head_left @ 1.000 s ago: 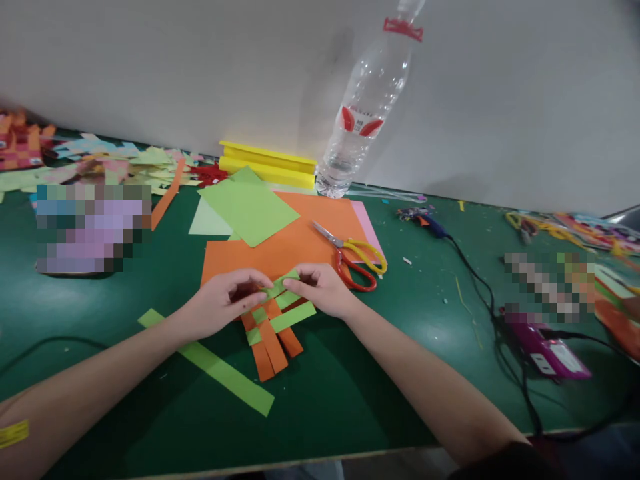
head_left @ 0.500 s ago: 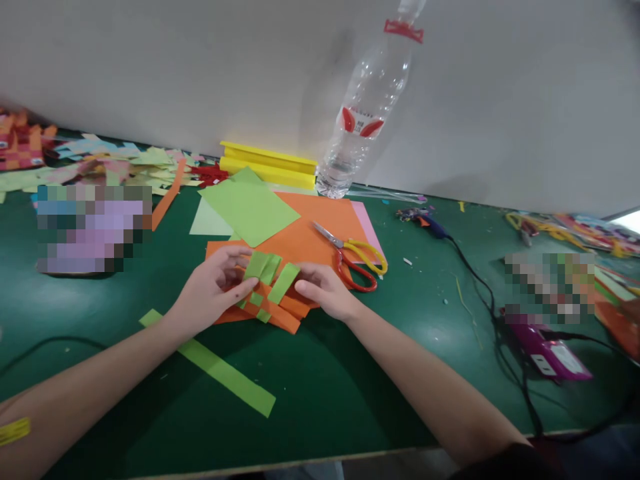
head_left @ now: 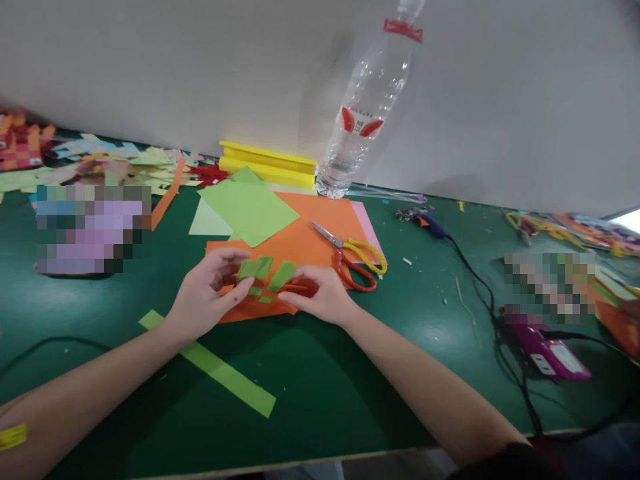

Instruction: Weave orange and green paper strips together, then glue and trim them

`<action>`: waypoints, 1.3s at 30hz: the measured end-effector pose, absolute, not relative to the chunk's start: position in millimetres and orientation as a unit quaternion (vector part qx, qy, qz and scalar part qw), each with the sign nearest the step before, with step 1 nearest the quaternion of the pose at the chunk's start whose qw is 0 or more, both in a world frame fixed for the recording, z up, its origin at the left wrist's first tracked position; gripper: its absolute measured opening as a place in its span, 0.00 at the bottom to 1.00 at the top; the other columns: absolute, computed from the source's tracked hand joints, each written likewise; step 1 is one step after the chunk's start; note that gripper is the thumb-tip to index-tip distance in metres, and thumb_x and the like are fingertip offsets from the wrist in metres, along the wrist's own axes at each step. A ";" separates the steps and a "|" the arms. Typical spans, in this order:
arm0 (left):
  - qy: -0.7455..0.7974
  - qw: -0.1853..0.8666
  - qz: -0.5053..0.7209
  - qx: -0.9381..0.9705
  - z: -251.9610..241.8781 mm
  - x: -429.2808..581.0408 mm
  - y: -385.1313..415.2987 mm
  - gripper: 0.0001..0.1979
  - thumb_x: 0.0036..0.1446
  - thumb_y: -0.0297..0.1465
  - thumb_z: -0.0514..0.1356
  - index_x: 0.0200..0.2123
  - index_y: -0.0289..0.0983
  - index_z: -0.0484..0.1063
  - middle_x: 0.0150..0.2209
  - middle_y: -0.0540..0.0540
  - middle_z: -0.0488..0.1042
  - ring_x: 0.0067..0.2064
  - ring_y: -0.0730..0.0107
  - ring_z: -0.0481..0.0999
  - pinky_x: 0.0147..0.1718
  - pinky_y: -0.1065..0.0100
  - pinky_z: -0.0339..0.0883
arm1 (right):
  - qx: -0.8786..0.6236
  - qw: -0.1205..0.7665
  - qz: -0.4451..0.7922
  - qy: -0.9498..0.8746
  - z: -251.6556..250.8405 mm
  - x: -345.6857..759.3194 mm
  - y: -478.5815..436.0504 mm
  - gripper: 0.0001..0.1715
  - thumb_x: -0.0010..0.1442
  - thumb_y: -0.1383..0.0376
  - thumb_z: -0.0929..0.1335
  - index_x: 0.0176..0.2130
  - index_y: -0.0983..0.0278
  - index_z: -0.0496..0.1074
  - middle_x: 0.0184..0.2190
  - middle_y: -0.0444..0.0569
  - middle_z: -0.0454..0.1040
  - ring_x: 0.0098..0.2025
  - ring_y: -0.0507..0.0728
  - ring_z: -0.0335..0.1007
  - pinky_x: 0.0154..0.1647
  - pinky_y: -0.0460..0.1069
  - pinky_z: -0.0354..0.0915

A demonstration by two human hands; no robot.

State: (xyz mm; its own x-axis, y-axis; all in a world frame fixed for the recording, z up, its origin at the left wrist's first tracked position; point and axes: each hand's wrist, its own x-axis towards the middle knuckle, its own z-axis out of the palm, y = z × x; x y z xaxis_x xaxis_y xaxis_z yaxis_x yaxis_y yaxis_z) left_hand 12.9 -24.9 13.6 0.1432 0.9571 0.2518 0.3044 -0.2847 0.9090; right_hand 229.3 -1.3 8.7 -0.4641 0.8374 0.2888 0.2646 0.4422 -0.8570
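Observation:
Between my hands is a small woven piece of orange and green paper strips [head_left: 265,268], tilted up above an orange sheet. My left hand [head_left: 207,291] grips its left side, thumb in front and fingers behind. On the other side, my right hand [head_left: 320,293] pinches the right end of the orange strips, its thumb along the lower edge. The fingertips behind the weave are partly hidden. A loose light-green paper strip [head_left: 227,378] lies on the green table beneath my left forearm. Just beyond my right hand rest open scissors [head_left: 345,250] with red and yellow handles.
Orange paper [head_left: 310,207] and a green sheet [head_left: 250,207] lie behind my hands. A tall plastic bottle [head_left: 363,113] stands near the wall beside a folded yellow piece [head_left: 267,165]. Paper scraps [head_left: 115,160] heap at left. At right are a corded glue gun [head_left: 425,223] and a purple power strip [head_left: 545,347].
The woven piece has tipped, so its lower orange strip ends no longer stick out towards me. My right thumb has moved down and left along its edge. My left hand stays nearly in place.

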 end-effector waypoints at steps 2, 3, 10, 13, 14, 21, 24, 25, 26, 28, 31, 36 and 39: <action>0.459 0.365 0.451 0.673 13.1 12.9 -24.5 0.17 0.54 0.34 0.60 0.47 0.39 0.64 0.41 0.46 0.73 0.40 0.67 0.76 0.38 0.68 0.73 | -0.354 0.387 0.304 -0.795 6.1 228.6 -1.7 0.09 0.55 0.60 0.70 0.30 0.63 0.73 0.28 0.47 0.76 0.30 0.52 0.72 0.34 0.48 0.67; 0.452 0.366 0.447 0.679 12.8 12.8 -24.2 0.18 0.54 0.34 0.61 0.48 0.39 0.64 0.41 0.46 0.73 0.41 0.67 0.76 0.39 0.68 0.72 | -0.349 0.394 0.275 -0.805 5.0 228.6 -1.7 0.09 0.56 0.60 0.69 0.29 0.63 0.72 0.27 0.47 0.75 0.29 0.52 0.71 0.32 0.47 0.66; 0.417 0.352 0.414 0.729 13.7 11.5 -22.2 0.12 0.54 0.33 0.61 0.44 0.42 0.69 0.38 0.49 0.71 0.38 0.70 0.73 0.39 0.68 0.70 | -0.292 0.412 0.194 -0.841 4.3 228.7 -2.6 0.07 0.59 0.61 0.67 0.33 0.61 0.73 0.28 0.47 0.77 0.31 0.53 0.71 0.34 0.50 0.67; 0.408 0.348 0.430 0.726 15.5 11.4 -22.2 0.15 0.54 0.32 0.62 0.46 0.44 0.68 0.37 0.50 0.69 0.38 0.71 0.73 0.39 0.69 0.70 | -0.265 0.403 0.175 -0.858 4.7 227.6 -3.4 0.05 0.60 0.63 0.66 0.34 0.60 0.73 0.30 0.47 0.77 0.32 0.53 0.71 0.35 0.49 0.66; 0.407 0.345 0.428 0.730 16.2 11.5 -22.2 0.15 0.54 0.32 0.62 0.46 0.44 0.69 0.37 0.50 0.69 0.38 0.71 0.73 0.38 0.69 0.70 | -0.261 0.398 0.168 -0.863 4.6 227.2 -3.7 0.05 0.60 0.63 0.66 0.34 0.60 0.73 0.30 0.47 0.77 0.32 0.53 0.71 0.35 0.49 0.66; 0.399 0.347 0.419 0.738 19.5 12.6 -20.6 0.02 0.55 0.31 0.60 0.30 0.40 0.73 0.33 0.49 0.72 0.35 0.70 0.73 0.34 0.69 0.68 | -0.269 0.381 0.132 -0.874 2.4 226.7 -3.0 0.08 0.61 0.61 0.65 0.34 0.61 0.72 0.28 0.46 0.77 0.30 0.52 0.70 0.36 0.49 0.67; 0.398 0.352 0.440 0.724 18.5 12.8 -19.9 0.02 0.55 0.29 0.60 0.30 0.39 0.72 0.33 0.49 0.72 0.35 0.70 0.72 0.33 0.70 0.67 | -0.264 0.395 0.116 -0.872 1.1 226.5 -1.6 0.08 0.61 0.62 0.66 0.32 0.62 0.72 0.26 0.45 0.76 0.29 0.51 0.69 0.37 0.49 0.67; 0.401 0.350 0.443 0.722 18.2 12.8 -19.8 0.02 0.55 0.29 0.60 0.30 0.39 0.72 0.33 0.49 0.72 0.35 0.70 0.72 0.33 0.70 0.67 | -0.263 0.398 0.112 -0.872 1.0 226.4 -1.1 0.08 0.61 0.62 0.66 0.32 0.62 0.72 0.26 0.45 0.76 0.29 0.51 0.69 0.37 0.49 0.67; 0.405 0.347 0.443 0.721 18.0 12.7 -19.9 0.02 0.55 0.29 0.60 0.30 0.39 0.72 0.33 0.49 0.72 0.35 0.70 0.72 0.33 0.70 0.67 | -0.262 0.398 0.109 -0.872 1.2 226.3 -0.8 0.08 0.61 0.62 0.66 0.32 0.62 0.72 0.25 0.45 0.75 0.28 0.51 0.69 0.38 0.49 0.68; 0.412 0.344 0.437 0.722 18.1 12.4 -20.5 0.02 0.56 0.30 0.60 0.30 0.39 0.72 0.32 0.50 0.72 0.34 0.71 0.72 0.33 0.71 0.66 | -0.260 0.399 0.104 -0.873 2.1 226.3 -0.5 0.08 0.61 0.63 0.66 0.32 0.62 0.72 0.25 0.44 0.75 0.27 0.50 0.69 0.39 0.49 0.68; 0.428 0.335 0.418 0.728 18.9 11.4 -21.8 0.05 0.56 0.31 0.60 0.28 0.38 0.71 0.29 0.51 0.71 0.30 0.72 0.70 0.31 0.71 0.65 | -0.249 0.404 0.095 -0.875 3.8 226.6 -0.8 0.07 0.61 0.63 0.66 0.32 0.62 0.72 0.26 0.44 0.76 0.28 0.50 0.70 0.40 0.49 0.68; 0.447 0.322 0.417 0.722 19.1 10.5 -22.1 0.07 0.57 0.33 0.58 0.29 0.37 0.70 0.30 0.50 0.71 0.31 0.71 0.71 0.32 0.69 0.65 | -0.261 0.399 0.083 -0.875 3.5 227.5 -2.4 0.13 0.57 0.56 0.69 0.37 0.63 0.72 0.30 0.49 0.77 0.33 0.53 0.72 0.39 0.50 0.69; 0.461 0.326 0.423 0.709 18.9 10.8 -22.0 0.08 0.57 0.34 0.58 0.29 0.38 0.69 0.30 0.51 0.71 0.31 0.71 0.70 0.31 0.70 0.65 | -0.265 0.391 0.101 -0.876 2.4 227.7 -3.1 0.12 0.58 0.58 0.68 0.38 0.64 0.72 0.31 0.49 0.78 0.33 0.53 0.73 0.36 0.49 0.69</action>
